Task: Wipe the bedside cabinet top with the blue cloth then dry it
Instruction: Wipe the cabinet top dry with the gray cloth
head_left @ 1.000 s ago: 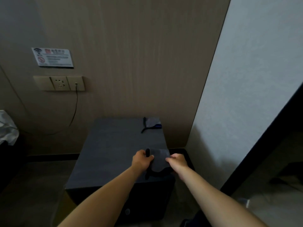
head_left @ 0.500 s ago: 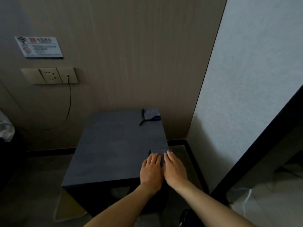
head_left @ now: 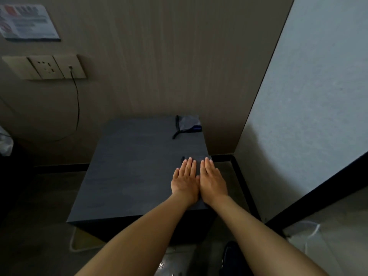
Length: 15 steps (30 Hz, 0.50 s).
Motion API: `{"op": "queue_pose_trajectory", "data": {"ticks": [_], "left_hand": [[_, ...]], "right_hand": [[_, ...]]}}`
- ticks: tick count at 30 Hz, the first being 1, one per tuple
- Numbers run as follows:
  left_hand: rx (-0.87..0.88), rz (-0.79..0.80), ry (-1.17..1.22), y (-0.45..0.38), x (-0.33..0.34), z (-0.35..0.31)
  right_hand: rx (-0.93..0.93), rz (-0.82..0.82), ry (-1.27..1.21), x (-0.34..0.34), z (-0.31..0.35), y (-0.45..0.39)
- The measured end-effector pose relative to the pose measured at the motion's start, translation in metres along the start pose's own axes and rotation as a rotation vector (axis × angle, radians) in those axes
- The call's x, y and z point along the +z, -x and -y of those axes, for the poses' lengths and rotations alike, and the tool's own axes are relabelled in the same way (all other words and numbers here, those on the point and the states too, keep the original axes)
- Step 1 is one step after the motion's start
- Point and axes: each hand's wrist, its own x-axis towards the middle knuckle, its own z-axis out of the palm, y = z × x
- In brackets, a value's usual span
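The dark grey bedside cabinet top (head_left: 135, 166) fills the middle of the head view. My left hand (head_left: 185, 180) and my right hand (head_left: 212, 179) lie side by side, palms down and fingers straight, near its right edge. Both press flat on a dark cloth (head_left: 198, 158), of which only a strip shows beyond the fingertips. A second cloth (head_left: 188, 123), greyish with a blue patch and a dark strap, lies crumpled at the cabinet's back right corner, apart from both hands.
A wood-grain wall panel stands behind the cabinet, with a socket plate (head_left: 45, 66), a hanging black cable (head_left: 77, 108) and a sign (head_left: 27, 22). A white wall (head_left: 308, 116) closes the right side. A dark frame (head_left: 318, 192) runs diagonally at lower right.
Both hands held the dark cloth up near the cabinet's front right, then laid it down flat. Now they press on it, slid a little farther back along the right edge.
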Motion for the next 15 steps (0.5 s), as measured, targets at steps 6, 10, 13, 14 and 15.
{"op": "queue_pose_trajectory", "data": {"ticks": [6, 10, 13, 14, 15], "left_hand": [[-0.018, 0.013, 0.020, -0.055, -0.016, 0.014], [0.000, 0.002, 0.024, -0.091, -0.024, 0.029], [-0.007, -0.001, 0.026, -0.116, -0.030, 0.037], [-0.009, -0.003, 0.025, -0.123, -0.032, 0.039], [-0.009, -0.004, 0.022, -0.129, -0.034, 0.042]], "right_hand": [[-0.009, -0.018, -0.013, -0.004, -0.003, -0.060], [-0.006, -0.055, -0.025, -0.003, -0.001, -0.097], [-0.011, -0.070, -0.029, -0.004, -0.001, -0.123], [-0.011, -0.077, -0.027, -0.004, -0.001, -0.131], [-0.010, -0.080, -0.026, -0.005, 0.000, -0.137]]}}
